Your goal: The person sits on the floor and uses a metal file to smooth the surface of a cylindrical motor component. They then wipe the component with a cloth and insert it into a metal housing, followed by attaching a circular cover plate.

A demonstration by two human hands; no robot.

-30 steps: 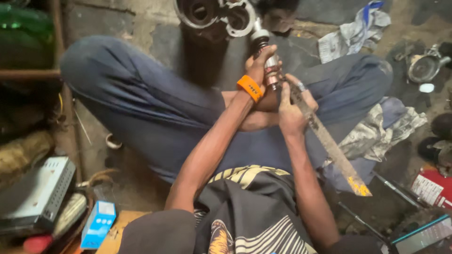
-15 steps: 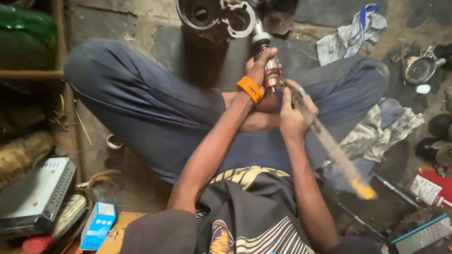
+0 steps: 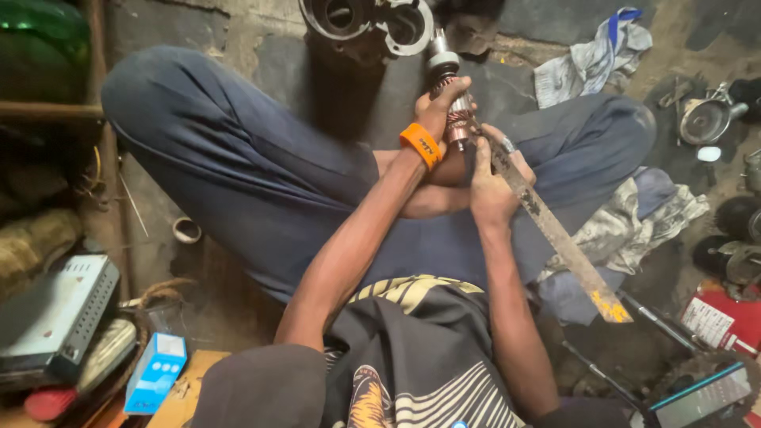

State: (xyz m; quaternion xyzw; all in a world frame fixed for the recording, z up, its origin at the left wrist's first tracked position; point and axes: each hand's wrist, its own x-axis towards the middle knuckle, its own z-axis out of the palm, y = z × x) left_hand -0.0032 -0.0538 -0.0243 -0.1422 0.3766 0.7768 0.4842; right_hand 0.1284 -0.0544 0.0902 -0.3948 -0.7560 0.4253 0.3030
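While the left hand [image 3: 441, 107] clasps an upright copper-wound motor armature with a steel shaft [image 3: 453, 111] above the lap, the right hand [image 3: 493, 178] grasps a long flat rusty metal file [image 3: 555, 234] touching it.

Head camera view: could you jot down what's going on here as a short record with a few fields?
Setting: person seated cross-legged on a cluttered workshop floor
Left hand: wrapped around a motor armature with copper windings, held upright; orange wristband
Right hand: grips a long flat metal strip laid against the armature
Nearby: rags, blue box, grey metal housing
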